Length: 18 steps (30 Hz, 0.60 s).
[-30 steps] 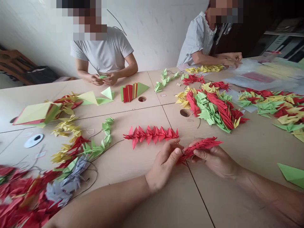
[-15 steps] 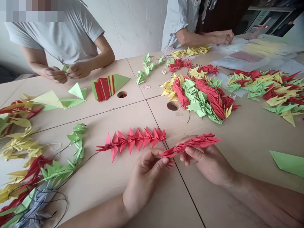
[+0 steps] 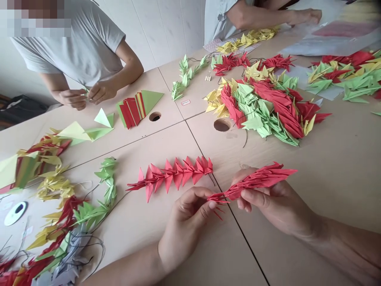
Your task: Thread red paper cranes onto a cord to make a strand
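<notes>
A stack of nested red paper cranes (image 3: 259, 180) lies across my right hand (image 3: 275, 204), whose fingers are wrapped under and around it. My left hand (image 3: 186, 222) pinches the thin left end of the same stack between thumb and fingertips. Both hands hover just above the light wooden table (image 3: 327, 159). A little beyond them a string of red paper cranes (image 3: 172, 176) lies flat on the table, spread out from left to right.
A heap of red, green and yellow cranes (image 3: 262, 107) lies at the back right, near a round cable hole (image 3: 222, 125). Strung cranes (image 3: 59, 206) trail at the left. A person in a grey T-shirt (image 3: 80, 43) folds paper across the table; another person's arm (image 3: 268, 16) works farther right.
The view has tilted down and shifted. My right hand has lifted the red stack's far end slightly, while my left hand keeps pinching its near end.
</notes>
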Each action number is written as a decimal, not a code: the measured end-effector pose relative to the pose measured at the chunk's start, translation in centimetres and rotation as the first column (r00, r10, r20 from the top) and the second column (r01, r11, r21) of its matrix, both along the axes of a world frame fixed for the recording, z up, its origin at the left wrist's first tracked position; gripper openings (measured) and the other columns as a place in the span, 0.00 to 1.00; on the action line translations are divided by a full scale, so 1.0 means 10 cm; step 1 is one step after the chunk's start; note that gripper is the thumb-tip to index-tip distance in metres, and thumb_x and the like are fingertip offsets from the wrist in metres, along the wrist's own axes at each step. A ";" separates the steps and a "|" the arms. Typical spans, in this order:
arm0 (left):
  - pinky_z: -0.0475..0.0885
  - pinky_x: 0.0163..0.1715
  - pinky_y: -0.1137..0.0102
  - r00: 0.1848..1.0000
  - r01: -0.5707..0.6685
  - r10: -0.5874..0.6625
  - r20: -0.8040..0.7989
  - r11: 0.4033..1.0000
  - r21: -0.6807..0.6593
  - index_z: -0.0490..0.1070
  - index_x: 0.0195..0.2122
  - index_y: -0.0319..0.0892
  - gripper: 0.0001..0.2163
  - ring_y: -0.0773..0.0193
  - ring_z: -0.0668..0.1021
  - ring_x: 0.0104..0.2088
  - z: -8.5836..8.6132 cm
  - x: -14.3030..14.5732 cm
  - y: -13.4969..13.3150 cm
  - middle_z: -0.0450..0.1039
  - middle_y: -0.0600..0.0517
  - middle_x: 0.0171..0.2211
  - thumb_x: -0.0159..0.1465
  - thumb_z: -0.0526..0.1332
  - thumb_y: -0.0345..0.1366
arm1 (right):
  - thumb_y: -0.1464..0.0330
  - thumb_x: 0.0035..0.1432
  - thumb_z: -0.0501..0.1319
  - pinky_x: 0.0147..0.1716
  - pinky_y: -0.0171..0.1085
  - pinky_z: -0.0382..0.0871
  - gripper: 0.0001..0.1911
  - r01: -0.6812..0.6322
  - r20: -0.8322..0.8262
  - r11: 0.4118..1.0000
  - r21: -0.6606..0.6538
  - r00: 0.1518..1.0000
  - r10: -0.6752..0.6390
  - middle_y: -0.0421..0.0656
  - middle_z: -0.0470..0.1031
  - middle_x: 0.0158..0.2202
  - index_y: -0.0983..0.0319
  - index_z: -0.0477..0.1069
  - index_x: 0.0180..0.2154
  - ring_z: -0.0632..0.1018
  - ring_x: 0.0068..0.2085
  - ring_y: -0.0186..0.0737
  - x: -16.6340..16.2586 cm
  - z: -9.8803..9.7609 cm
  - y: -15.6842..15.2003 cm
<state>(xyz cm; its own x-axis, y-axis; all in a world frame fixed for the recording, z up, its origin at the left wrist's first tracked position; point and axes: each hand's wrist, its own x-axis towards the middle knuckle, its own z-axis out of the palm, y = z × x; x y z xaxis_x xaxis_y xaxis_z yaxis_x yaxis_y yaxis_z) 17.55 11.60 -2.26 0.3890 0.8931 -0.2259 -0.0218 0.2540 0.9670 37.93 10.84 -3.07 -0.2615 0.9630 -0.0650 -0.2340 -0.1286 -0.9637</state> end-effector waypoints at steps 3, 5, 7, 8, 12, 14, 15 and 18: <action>0.66 0.30 0.76 0.999 0.021 -0.022 -0.027 0.999 -0.033 0.73 0.36 0.43 0.05 0.71 0.71 0.30 0.01 -0.01 0.00 0.73 0.54 0.31 0.63 0.63 0.37 | 0.62 0.62 0.61 0.26 0.33 0.68 0.08 0.005 0.024 1.000 -0.018 1.000 -0.005 0.40 0.72 0.27 0.58 0.74 0.38 0.72 0.28 0.33 -0.01 0.02 0.00; 0.66 0.30 0.75 0.999 0.019 -0.021 -0.041 0.999 -0.039 0.73 0.36 0.42 0.05 0.70 0.70 0.30 0.01 -0.01 0.00 0.72 0.54 0.30 0.63 0.63 0.38 | 0.61 0.61 0.61 0.27 0.34 0.68 0.08 0.013 0.030 1.000 -0.020 0.999 -0.012 0.40 0.72 0.28 0.58 0.74 0.37 0.72 0.28 0.34 -0.01 0.03 0.00; 0.66 0.30 0.75 0.998 0.016 -0.018 -0.052 0.999 -0.039 0.73 0.36 0.43 0.06 0.70 0.70 0.29 0.01 -0.01 0.00 0.72 0.54 0.30 0.63 0.63 0.39 | 0.61 0.61 0.61 0.27 0.34 0.68 0.08 0.016 0.014 1.000 -0.013 1.000 -0.016 0.41 0.73 0.30 0.59 0.74 0.37 0.72 0.28 0.33 -0.01 0.02 0.00; 0.66 0.30 0.75 0.998 0.019 -0.020 -0.055 0.999 -0.036 0.73 0.36 0.43 0.06 0.70 0.69 0.29 0.01 -0.01 0.00 0.72 0.54 0.29 0.63 0.63 0.39 | 0.61 0.61 0.61 0.27 0.34 0.68 0.08 0.016 0.001 1.000 -0.008 1.000 -0.016 0.41 0.73 0.31 0.58 0.74 0.37 0.72 0.28 0.33 -0.01 0.02 0.00; 0.66 0.30 0.75 0.997 0.035 -0.036 -0.066 0.999 -0.023 0.73 0.37 0.43 0.05 0.71 0.69 0.28 0.02 -0.01 0.00 0.73 0.54 0.30 0.63 0.62 0.38 | 0.62 0.61 0.61 0.26 0.33 0.68 0.07 0.010 -0.021 1.000 -0.007 1.000 -0.010 0.40 0.73 0.31 0.57 0.74 0.39 0.72 0.28 0.33 -0.01 -0.01 0.00; 0.66 0.30 0.75 0.996 0.042 -0.043 -0.076 0.999 -0.024 0.73 0.36 0.43 0.05 0.71 0.70 0.28 0.02 -0.01 0.00 0.73 0.54 0.30 0.63 0.62 0.38 | 0.62 0.61 0.61 0.26 0.33 0.68 0.07 0.018 -0.015 1.000 -0.004 1.000 -0.018 0.40 0.73 0.31 0.56 0.74 0.39 0.72 0.28 0.33 -0.01 -0.01 0.00; 0.67 0.30 0.76 0.996 0.044 -0.046 -0.078 0.999 -0.027 0.73 0.36 0.43 0.05 0.71 0.70 0.29 0.02 -0.01 0.00 0.73 0.54 0.30 0.63 0.62 0.39 | 0.62 0.61 0.61 0.26 0.33 0.68 0.07 0.022 -0.014 1.000 -0.001 1.000 -0.022 0.40 0.73 0.31 0.56 0.74 0.39 0.72 0.28 0.32 -0.01 -0.01 0.01; 0.67 0.30 0.76 0.996 0.041 -0.044 -0.071 0.998 -0.037 0.73 0.37 0.43 0.05 0.71 0.71 0.29 0.02 -0.01 0.00 0.73 0.54 0.30 0.63 0.63 0.38 | 0.62 0.61 0.61 0.26 0.33 0.69 0.08 0.025 -0.008 1.000 0.012 1.000 -0.025 0.39 0.73 0.30 0.56 0.75 0.40 0.72 0.28 0.32 -0.01 0.01 0.02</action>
